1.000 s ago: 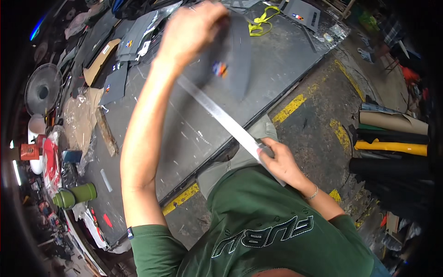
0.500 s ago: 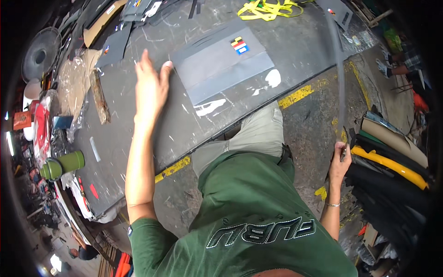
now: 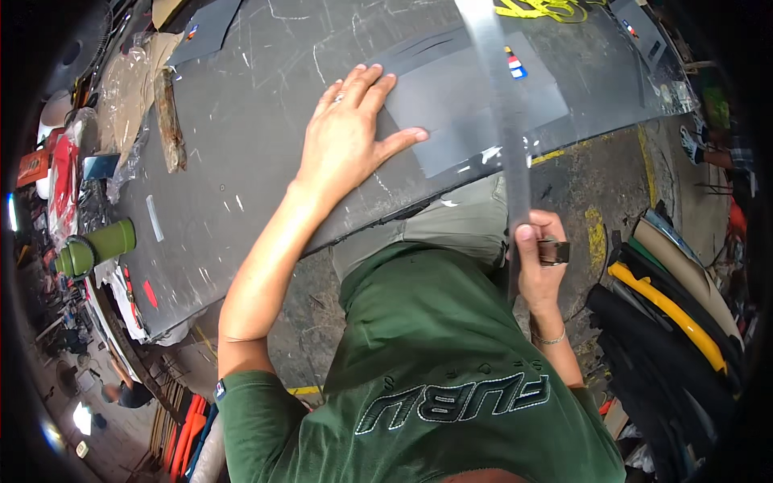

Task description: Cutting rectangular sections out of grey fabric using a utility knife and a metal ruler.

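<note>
My left hand (image 3: 346, 133) lies on the dark work table (image 3: 250, 97) with its fingers apart and nothing in them. Its thumb and fingertips reach the left edge of a grey sheet (image 3: 451, 97), which bears a small coloured patch (image 3: 514, 64). My right hand (image 3: 541, 262) is closed around the near end of a long steel ruler (image 3: 514, 153), blurred by motion. The ruler crosses over the sheet, away from me, and hides part of it. A small dark object (image 3: 555, 253) also sits in the right hand's fingers; its kind is unclear.
Yellow straps (image 3: 547, 8) lie at the far edge. On the left are a worn wooden stick (image 3: 171, 121), clear plastic wrapping and a green bottle (image 3: 97, 245). Rolls of material, one yellow (image 3: 672, 314), lie right of me. Another person's gloved hand (image 3: 691, 145) shows far right.
My left hand has moved right to the sheet's edge and flattened. The right hand has swung the ruler leftward from beside the table to over the sheet. The view has shifted.
</note>
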`<state>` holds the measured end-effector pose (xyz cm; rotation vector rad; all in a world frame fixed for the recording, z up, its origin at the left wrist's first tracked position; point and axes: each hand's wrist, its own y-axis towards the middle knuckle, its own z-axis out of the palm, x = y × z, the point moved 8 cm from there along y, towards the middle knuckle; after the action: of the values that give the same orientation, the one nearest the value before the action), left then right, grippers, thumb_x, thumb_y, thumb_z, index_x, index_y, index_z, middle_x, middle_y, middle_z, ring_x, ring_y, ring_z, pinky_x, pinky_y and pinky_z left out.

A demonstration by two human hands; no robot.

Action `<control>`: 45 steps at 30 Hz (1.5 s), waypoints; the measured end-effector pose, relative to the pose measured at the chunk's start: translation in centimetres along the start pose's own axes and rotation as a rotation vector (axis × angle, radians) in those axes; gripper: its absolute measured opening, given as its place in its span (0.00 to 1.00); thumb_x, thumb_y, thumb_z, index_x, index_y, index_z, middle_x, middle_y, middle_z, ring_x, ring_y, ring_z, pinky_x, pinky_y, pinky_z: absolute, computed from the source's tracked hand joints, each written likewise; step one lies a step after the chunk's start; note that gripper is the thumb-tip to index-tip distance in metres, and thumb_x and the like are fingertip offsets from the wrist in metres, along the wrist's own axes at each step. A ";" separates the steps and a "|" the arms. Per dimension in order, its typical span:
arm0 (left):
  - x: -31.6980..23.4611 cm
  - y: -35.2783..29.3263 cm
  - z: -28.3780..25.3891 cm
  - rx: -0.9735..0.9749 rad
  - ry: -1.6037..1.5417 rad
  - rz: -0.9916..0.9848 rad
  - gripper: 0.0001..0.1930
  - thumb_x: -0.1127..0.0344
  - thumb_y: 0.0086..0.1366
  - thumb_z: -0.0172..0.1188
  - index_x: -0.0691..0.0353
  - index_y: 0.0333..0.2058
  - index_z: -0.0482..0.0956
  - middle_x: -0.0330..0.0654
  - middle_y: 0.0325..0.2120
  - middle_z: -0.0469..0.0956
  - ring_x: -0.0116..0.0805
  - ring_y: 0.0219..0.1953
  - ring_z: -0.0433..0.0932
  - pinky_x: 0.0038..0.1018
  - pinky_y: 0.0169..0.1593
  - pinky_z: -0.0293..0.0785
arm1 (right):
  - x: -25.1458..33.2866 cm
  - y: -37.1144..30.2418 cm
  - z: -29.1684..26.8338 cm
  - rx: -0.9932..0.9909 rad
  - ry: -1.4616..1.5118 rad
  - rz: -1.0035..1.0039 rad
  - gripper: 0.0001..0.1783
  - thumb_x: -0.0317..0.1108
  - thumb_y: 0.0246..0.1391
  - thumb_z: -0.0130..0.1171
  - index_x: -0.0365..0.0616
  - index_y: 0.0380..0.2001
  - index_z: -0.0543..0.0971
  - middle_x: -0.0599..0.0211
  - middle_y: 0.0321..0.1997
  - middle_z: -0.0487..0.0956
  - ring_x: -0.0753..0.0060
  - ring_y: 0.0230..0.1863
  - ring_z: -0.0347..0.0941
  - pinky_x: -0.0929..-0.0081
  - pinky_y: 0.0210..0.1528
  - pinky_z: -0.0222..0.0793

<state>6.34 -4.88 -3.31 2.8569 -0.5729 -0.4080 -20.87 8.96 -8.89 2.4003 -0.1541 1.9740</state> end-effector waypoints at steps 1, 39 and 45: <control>-0.2 0.0 0.0 -0.014 -0.015 -0.025 0.45 0.32 0.58 0.68 0.65 0.61 0.75 0.53 0.63 0.73 0.49 0.71 0.66 0.48 0.72 0.61 | 0.1 0.0 0.8 0.044 0.052 0.015 0.18 0.38 0.70 0.61 0.37 0.54 0.74 0.73 0.34 0.78 0.88 0.30 0.69 0.84 0.32 0.68; 2.6 0.7 1.4 0.028 0.029 0.045 0.48 0.32 0.65 0.61 0.71 0.66 0.66 0.57 0.69 0.64 0.51 0.74 0.59 0.48 0.77 0.52 | 4.8 2.9 6.5 0.281 -0.409 -0.183 0.44 0.23 0.43 0.72 0.52 0.68 0.74 0.61 0.33 0.72 0.59 0.30 0.74 0.64 0.36 0.73; 2.5 0.8 1.1 -0.017 0.012 0.062 0.51 0.30 0.61 0.65 0.70 0.67 0.66 0.56 0.69 0.64 0.51 0.73 0.62 0.49 0.76 0.53 | 4.7 3.0 6.4 0.267 -0.395 -0.161 0.44 0.19 0.41 0.70 0.49 0.67 0.76 0.60 0.34 0.72 0.60 0.31 0.72 0.67 0.37 0.73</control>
<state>7.88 -6.75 -4.75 2.8154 -0.6507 -0.3835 -13.99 5.20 -5.69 2.8396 0.3057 1.5184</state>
